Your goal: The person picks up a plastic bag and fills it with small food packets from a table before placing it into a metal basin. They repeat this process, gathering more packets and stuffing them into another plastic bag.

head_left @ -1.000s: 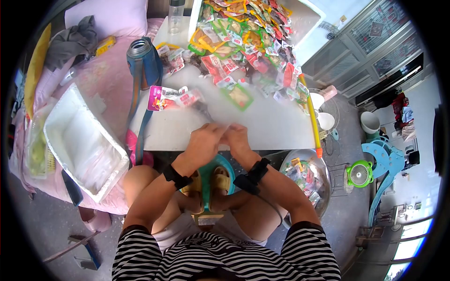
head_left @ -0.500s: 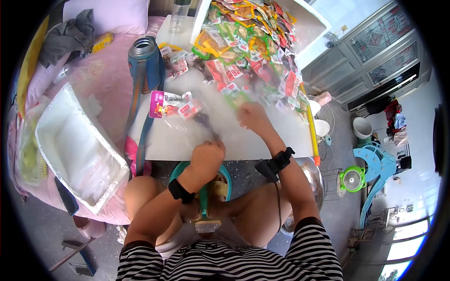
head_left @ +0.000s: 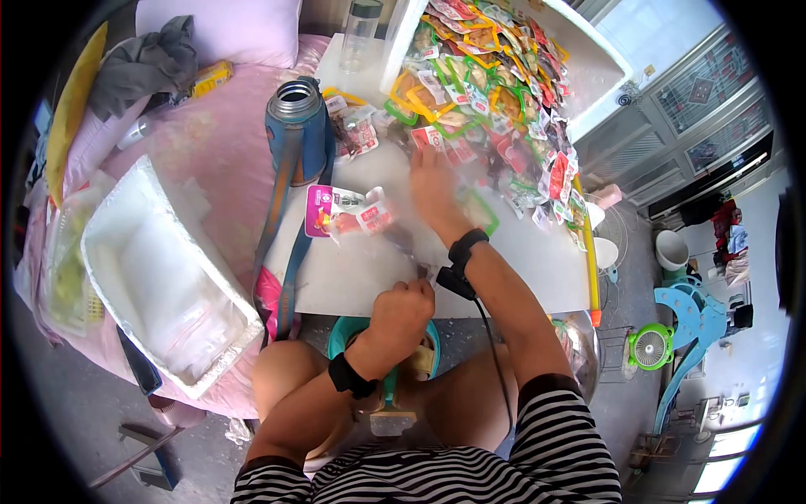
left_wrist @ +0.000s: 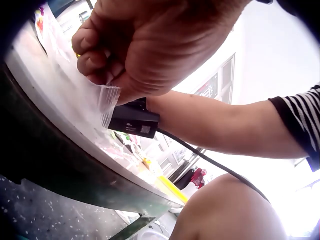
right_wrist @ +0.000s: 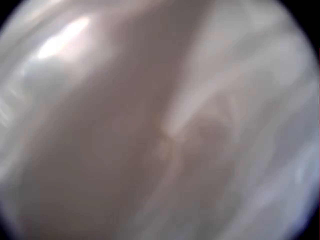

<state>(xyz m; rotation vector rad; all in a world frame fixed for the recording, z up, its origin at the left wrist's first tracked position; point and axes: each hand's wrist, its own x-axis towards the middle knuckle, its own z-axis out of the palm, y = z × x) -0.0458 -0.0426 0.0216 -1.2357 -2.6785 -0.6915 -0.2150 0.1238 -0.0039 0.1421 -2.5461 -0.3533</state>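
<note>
My left hand, at the table's near edge, pinches the ridged edge of a clear plastic bag between thumb and curled fingers. In the head view the bag is hard to make out against the white table. A purple and white printed packet and a red and white packet lie ahead of that hand. My right hand, blurred, stretches to the near side of the snack packet pile. Its fingertips are right at a red and white packet; whether they grip it I cannot tell. The right wrist view is only a blur.
A tipped white foam box spills many snack packets over the table. A blue flask with a strap stands left, with a clear bottle behind. A yellow pole lines the right edge. Another foam box sits on the bed.
Both hands were together at the table's near edge. The right hand then moved away, forward to the packet pile. The left hand stayed near the edge. The head view has shifted somewhat.
</note>
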